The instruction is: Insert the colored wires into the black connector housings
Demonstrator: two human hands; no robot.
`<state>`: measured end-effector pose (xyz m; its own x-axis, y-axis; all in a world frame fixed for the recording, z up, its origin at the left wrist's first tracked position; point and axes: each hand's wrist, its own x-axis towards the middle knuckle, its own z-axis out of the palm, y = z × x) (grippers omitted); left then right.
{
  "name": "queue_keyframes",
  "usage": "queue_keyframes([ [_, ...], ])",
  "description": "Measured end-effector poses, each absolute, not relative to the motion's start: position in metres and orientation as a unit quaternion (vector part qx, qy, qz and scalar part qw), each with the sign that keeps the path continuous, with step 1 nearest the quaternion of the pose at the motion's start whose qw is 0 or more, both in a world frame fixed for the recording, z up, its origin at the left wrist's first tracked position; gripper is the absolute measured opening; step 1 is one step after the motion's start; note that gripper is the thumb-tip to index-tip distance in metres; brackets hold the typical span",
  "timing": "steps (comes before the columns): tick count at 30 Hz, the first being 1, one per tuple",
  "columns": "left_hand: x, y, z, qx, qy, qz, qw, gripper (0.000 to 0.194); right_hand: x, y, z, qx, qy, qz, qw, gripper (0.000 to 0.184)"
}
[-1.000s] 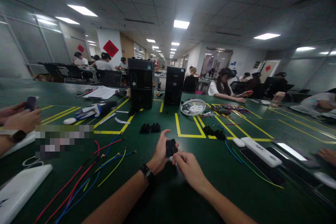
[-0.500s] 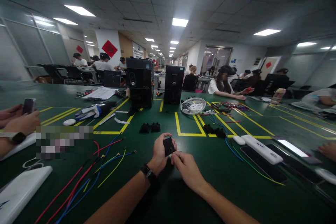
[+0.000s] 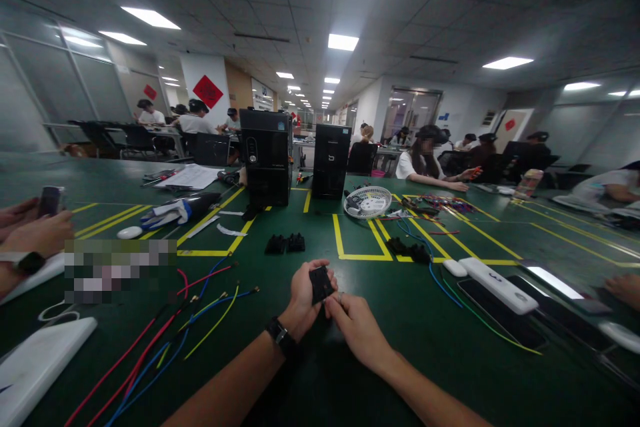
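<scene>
My left hand (image 3: 302, 293) is wrapped round a small black plastic block (image 3: 321, 284), its face turned up toward me. Close against the block's lower right edge, my right hand (image 3: 356, 321) pinches with thumb and forefinger; what lies between those fingertips is too small to name. Beyond my hands, several similar black blocks (image 3: 285, 243) lie on the green table (image 3: 310, 373). To the left are loose red, blue and yellow-green wires (image 3: 187, 323) with small metal ends.
Two black computer towers (image 3: 266, 159) stand ahead, with a white basket (image 3: 367, 203) right of them. More black parts (image 3: 409, 250), a white power bank (image 3: 499, 285) and phones lie rightward. At left, another person's hands (image 3: 43, 237) hold a phone (image 3: 52, 201).
The black block has turned slightly in my left hand and shows more of its face. My right hand's pinch stays at its lower edge, nearly unmoved.
</scene>
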<state>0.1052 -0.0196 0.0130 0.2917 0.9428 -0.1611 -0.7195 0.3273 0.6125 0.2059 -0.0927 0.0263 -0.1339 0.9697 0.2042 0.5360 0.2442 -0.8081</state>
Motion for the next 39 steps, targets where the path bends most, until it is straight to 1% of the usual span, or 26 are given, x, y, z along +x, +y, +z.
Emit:
queue_keyframes([
  [6,0.117,-0.019,0.012,0.252,0.3,0.645,0.656,0.021,0.198,-0.089,0.018,-0.568,-0.688,0.226,0.392,0.033],
  [7,0.118,-0.019,0.012,0.25,0.298,0.645,0.658,0.021,0.197,-0.089,0.017,-0.57,-0.689,0.216,0.391,0.033],
  [12,0.113,-0.017,0.016,0.239,0.254,0.582,0.735,0.022,0.202,-0.09,0.022,-0.553,-0.717,0.195,0.377,0.033],
  [17,0.105,-0.018,0.021,0.258,0.238,0.563,0.749,0.023,0.21,-0.092,0.026,-0.533,-0.721,0.218,0.385,0.035],
  [24,0.106,-0.019,0.021,0.219,0.249,0.551,0.766,0.022,0.206,-0.092,0.023,-0.535,-0.713,0.238,0.387,0.036],
  [32,0.097,-0.016,0.027,0.21,0.259,0.475,0.815,0.029,0.209,-0.093,0.026,-0.52,-0.728,0.239,0.377,0.034],
  [34,0.097,-0.017,0.027,0.217,0.254,0.469,0.817,0.03,0.211,-0.094,0.027,-0.519,-0.731,0.236,0.376,0.034],
  [36,0.099,-0.018,0.026,0.224,0.254,0.485,0.806,0.028,0.211,-0.094,0.027,-0.521,-0.729,0.234,0.376,0.034],
  [39,0.103,-0.019,0.022,0.255,0.264,0.546,0.753,0.021,0.209,-0.095,0.027,-0.533,-0.721,0.235,0.375,0.035],
])
